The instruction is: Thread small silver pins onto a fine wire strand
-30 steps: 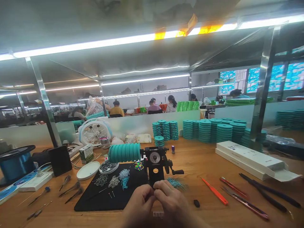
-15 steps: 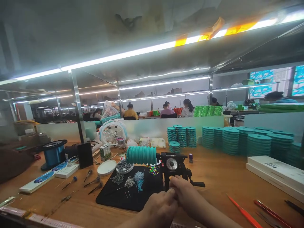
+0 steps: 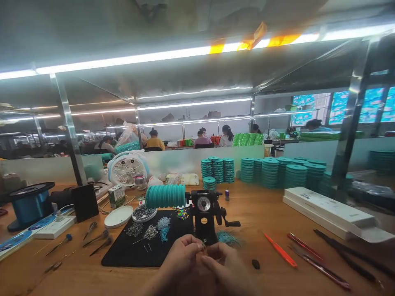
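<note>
Head view of a wooden worktop (image 3: 277, 213). At its near edge, close to the middle, the left hand (image 3: 180, 257) and the right hand (image 3: 224, 265) meet, fingertips pinched together on a small metal pin (image 3: 204, 243). The pin is very small and partly blurred; its looped end appears to point up and away from the person, its long axis roughly upright, though the exact tilt cannot be told. Both hands are closed about it, the left thumb and forefinger nearest the loop.

Just beyond the hands stands a black winding device (image 3: 204, 211) with a round dial, a row of teal spools (image 3: 165, 195) on its left side. A black mat (image 3: 135, 255) lies left of the hands, bearing small piles of metal parts. Orange-handled tools (image 3: 280, 250) lie toward the right edge; stacks of teal discs (image 3: 277, 170) line the far edge.

Compared with half a second earlier, the hands sit lower and nearer the person, and the view has swung back to the right, so the tools show fully again.
</note>
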Tool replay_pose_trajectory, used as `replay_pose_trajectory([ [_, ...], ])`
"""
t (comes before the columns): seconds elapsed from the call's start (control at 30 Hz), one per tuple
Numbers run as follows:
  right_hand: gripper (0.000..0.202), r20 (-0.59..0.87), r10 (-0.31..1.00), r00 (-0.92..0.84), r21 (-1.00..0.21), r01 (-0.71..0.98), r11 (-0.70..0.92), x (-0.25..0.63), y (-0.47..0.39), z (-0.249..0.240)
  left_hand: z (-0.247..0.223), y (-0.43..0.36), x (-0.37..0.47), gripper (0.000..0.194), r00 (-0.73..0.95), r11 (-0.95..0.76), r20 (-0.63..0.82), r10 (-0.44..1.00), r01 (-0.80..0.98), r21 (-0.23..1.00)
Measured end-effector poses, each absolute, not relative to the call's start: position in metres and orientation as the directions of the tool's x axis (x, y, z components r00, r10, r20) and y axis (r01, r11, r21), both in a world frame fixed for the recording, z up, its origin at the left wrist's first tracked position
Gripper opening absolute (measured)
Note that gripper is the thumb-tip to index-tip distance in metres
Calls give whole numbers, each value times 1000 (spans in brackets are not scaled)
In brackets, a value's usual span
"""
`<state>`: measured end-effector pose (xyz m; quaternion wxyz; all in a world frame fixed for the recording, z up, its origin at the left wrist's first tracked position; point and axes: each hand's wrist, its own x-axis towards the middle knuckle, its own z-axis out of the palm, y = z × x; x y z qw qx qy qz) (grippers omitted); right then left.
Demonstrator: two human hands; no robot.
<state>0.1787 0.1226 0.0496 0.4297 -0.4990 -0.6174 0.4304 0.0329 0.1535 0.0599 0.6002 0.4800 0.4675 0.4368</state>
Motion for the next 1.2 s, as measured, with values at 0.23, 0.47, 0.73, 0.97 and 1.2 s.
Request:
replay_pose_trajectory([
  [0.23, 19, 227, 969, -94, -973, 14, 230, 163, 134, 28, 66, 147, 40, 17, 212, 139, -98, 972, -190, 972],
  [0.47, 22, 785, 550, -285, -306, 593, 745, 188, 137, 34, 74, 141, 32, 5, 177, 57, -65, 982, 51, 997],
  [0.73, 17, 662, 627, -411, -379, 539, 752, 185, 157, 63, 79, 141, 33, 20, 214, -125, 64, 975, 289, 949],
  [0.97, 15, 686, 617, -386, -399, 510, 762, 176, 165, 58, 67, 151, 31, 25, 213, -124, 53, 976, 337, 933],
  [1.2, 21, 654, 732, -190, -560, 529, 638, 177, 164, 60, 62, 154, 25, 16, 234, -175, 89, 968, 375, 910],
])
